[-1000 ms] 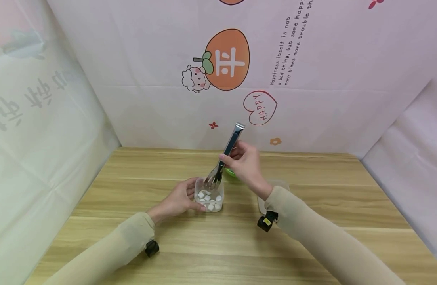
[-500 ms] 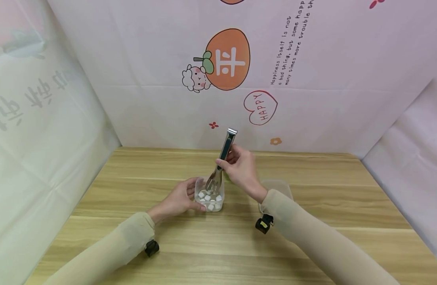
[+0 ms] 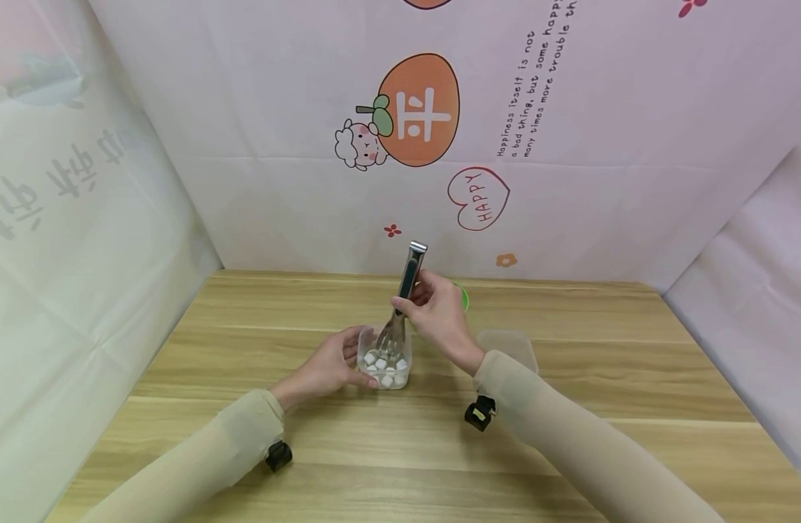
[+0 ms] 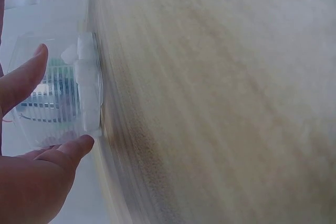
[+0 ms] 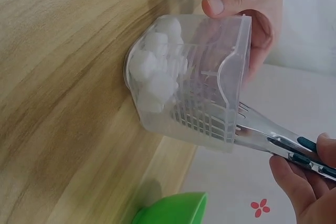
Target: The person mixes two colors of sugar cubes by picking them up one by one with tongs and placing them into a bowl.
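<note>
A clear plastic container (image 3: pixel 366 338) stands on the table with several white cubes (image 3: pixel 387 380) in its bottom. My left hand (image 3: pixel 328 367) grips it from the left, thumb at the front and fingers at the back. Metal tongs (image 3: pixel 409 280) with dark green grip inlays are pinched in my right hand (image 3: pixel 439 309) between thumb and fingers. They point down into the container, their slotted ends close to the cubes. Seen in the right wrist view, the tongs (image 5: pixel 268 132) enter over the rim; whether they pinch a cube cannot be told through the plastic.
A bright green bowl or cup (image 5: pixel 173 211) stands behind my right hand, mostly hidden in the head view. To the right, partly under my right forearm, lies a flat translucent piece (image 3: pixel 510 345) like a lid. A printed cloth (image 3: pixel 276 218) hangs behind the wooden table (image 3: pixel 387 465).
My right hand has moved left and slightly down, bringing the tongs more upright and deeper into the container. The green rim now shows right of that hand. My left hand stays put.
</note>
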The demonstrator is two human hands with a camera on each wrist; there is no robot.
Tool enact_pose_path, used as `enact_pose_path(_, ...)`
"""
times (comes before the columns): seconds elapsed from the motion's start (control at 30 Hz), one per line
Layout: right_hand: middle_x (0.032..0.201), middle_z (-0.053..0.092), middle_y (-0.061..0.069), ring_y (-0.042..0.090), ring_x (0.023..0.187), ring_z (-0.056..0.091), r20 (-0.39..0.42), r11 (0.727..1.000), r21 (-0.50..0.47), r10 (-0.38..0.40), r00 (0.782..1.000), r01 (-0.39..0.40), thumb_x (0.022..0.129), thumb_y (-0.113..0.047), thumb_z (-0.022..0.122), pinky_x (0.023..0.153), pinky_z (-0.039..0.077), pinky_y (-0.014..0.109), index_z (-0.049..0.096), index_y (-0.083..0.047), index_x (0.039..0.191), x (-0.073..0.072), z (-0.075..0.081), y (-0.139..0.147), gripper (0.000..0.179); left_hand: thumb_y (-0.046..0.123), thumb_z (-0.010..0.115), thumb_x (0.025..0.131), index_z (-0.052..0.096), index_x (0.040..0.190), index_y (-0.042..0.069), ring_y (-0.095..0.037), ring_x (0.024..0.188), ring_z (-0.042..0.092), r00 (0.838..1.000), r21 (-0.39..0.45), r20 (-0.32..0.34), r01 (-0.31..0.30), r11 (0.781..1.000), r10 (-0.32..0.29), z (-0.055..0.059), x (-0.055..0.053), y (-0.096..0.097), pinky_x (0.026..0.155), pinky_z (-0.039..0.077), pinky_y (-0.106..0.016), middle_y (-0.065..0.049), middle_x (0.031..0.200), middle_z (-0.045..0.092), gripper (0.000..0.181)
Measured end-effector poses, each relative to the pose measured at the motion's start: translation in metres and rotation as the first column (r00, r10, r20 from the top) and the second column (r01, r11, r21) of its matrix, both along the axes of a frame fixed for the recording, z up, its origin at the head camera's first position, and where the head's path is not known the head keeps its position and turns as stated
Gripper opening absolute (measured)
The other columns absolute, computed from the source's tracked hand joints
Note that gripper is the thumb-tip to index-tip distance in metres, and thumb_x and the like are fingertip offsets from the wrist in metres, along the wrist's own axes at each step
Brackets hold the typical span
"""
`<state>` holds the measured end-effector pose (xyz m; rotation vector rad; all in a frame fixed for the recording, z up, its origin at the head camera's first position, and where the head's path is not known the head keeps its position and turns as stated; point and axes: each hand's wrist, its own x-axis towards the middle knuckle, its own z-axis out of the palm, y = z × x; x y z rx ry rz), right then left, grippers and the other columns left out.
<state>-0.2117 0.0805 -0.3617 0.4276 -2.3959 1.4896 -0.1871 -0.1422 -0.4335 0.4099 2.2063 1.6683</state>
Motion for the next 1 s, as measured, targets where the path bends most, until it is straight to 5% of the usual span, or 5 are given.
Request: enact_pose_path(1.0,0.083,0.073,0.004,0.018,0.072,0.068,-0.006,1.000,0.012,0.015,1.000,-0.015,0.089,-0.006,0.085,0.062,0.061,0.029,0.071,-0.005,0.099,0.0011,-0.0067,-0.0029,0.017,-0.003,0.091,0.079,0.030,0.161,-0.006,-0.042,0.146,0.043,1.000,0.001,-0.009,0.003,1.000,-0.003,-0.0003,0.0009,-0.0009,0.119,0.040,-0.044,-0.027,0.161,0.040,0.102)
